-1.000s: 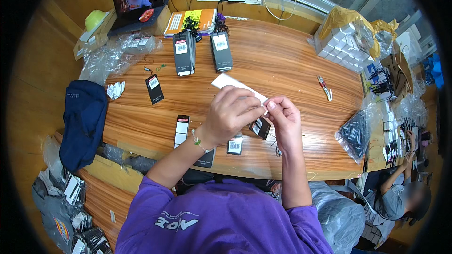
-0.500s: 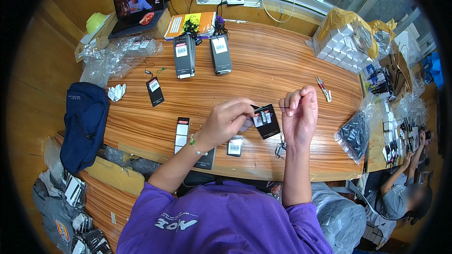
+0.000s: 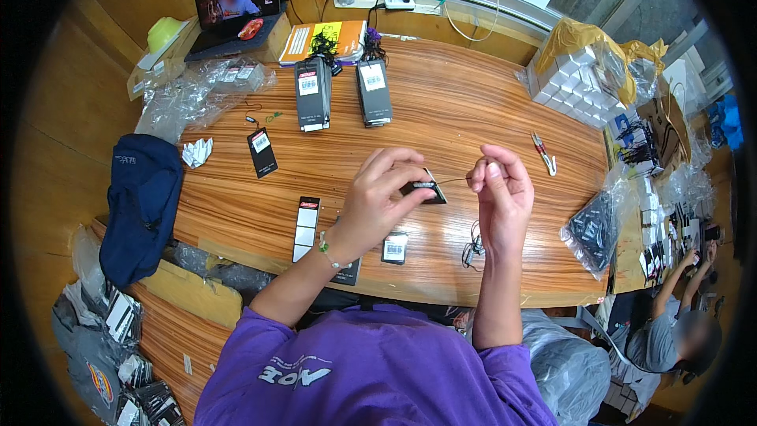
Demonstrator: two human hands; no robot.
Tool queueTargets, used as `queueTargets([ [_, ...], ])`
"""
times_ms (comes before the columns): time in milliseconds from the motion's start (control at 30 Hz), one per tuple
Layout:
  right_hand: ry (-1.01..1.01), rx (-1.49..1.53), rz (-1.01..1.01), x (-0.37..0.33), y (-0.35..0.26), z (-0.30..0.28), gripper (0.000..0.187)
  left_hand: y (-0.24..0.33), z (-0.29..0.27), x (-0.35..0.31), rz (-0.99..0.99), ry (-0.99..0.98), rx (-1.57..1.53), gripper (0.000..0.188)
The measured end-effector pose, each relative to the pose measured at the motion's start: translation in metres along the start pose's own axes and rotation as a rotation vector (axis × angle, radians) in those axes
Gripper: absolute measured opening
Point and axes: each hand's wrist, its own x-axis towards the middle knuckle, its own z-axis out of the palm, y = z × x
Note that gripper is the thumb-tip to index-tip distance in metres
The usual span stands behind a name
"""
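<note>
Above the near middle of the table, my left hand [image 3: 382, 193] is closed on a black hang tag [image 3: 435, 196], pinching it between thumb and fingers. The tag is tilted and partly covered by those fingers. A thin dark cord [image 3: 453, 181] runs from it to my right hand [image 3: 501, 197], whose thumb and fingertips pinch the cord's other end. Below my left hand lies a small black tag with a white label [image 3: 395, 248]. A longer black tag with white panels [image 3: 306, 229] lies by my left wrist. Loose dark cords [image 3: 473, 249] rest beside my right wrist.
Two stacks of black tags [image 3: 313, 99] [image 3: 374, 99] stand farther back. A single tag [image 3: 262, 153] and crumpled paper [image 3: 197, 153] lie left, red-handled snips [image 3: 542, 151] right. White boxes [image 3: 576, 79] fill the back right corner; a laptop [image 3: 236, 4] stands back left. Another person [image 3: 658, 339] works at right.
The black tag has turned from showing its labelled face to a steep tilt. My left fingers have closed farther over it. The cord stays stretched to my right hand, which has shifted slightly.
</note>
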Motion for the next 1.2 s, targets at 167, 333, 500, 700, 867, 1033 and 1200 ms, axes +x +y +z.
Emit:
queueTargets([
  [167,-0.109,-0.327,0.018,-0.011,-0.011,0.014,0.018,0.001,-0.010,0.003,-0.180,-0.079,-0.212,0.011],
  [333,-0.140,-0.431,0.002,-0.013,-0.005,0.018,0.017,0.004,-0.009,0.005,-0.396,-0.098,-0.481,0.008],
  [500,-0.145,-0.475,-0.027,-0.014,0.000,0.017,0.017,0.005,-0.007,0.003,-0.471,-0.113,-0.648,0.008],
  [700,-0.139,-0.441,-0.012,-0.016,0.001,0.017,0.016,0.003,-0.004,0.002,-0.499,-0.065,-0.732,0.007],
  [867,-0.146,-0.491,-0.043,-0.017,0.000,0.021,0.015,0.001,-0.003,0.001,-0.492,-0.082,-0.706,0.007],
  [1033,-0.160,-0.404,0.037,-0.018,0.001,0.019,0.013,0.001,-0.006,0.002,-0.516,-0.137,-0.702,0.007],
  [1200,-0.230,-0.271,0.189,-0.017,-0.005,0.018,0.013,0.002,-0.013,0.009,-0.565,-0.249,-0.691,0.008],
])
